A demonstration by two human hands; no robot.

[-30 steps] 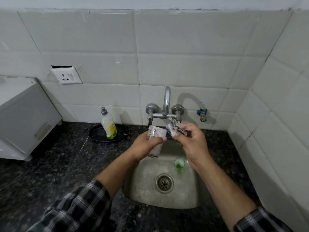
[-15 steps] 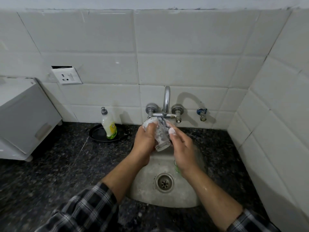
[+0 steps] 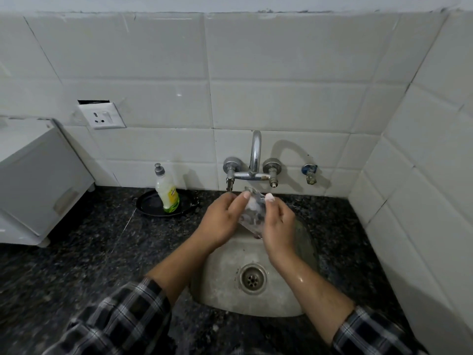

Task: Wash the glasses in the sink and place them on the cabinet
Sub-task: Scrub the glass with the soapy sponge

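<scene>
One sudsy glass (image 3: pixel 252 217) clasped in left hand (image 3: pixel 220 222) and right hand (image 3: pixel 279 228) over sink (image 3: pixel 222 270); black counter (image 3: pixel 102 254), white tiles (image 3: pixel 281 106)

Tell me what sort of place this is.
Most likely a small home kitchen: a steel sink set in a dark stone counter, a wall tap over it, and a dish-soap bottle by the tiled wall.

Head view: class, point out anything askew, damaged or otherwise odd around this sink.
The wall socket, left of the tap, looks crooked, and a dark open gap shows in the tile just above its plate, as if it is not seated flush.
</scene>
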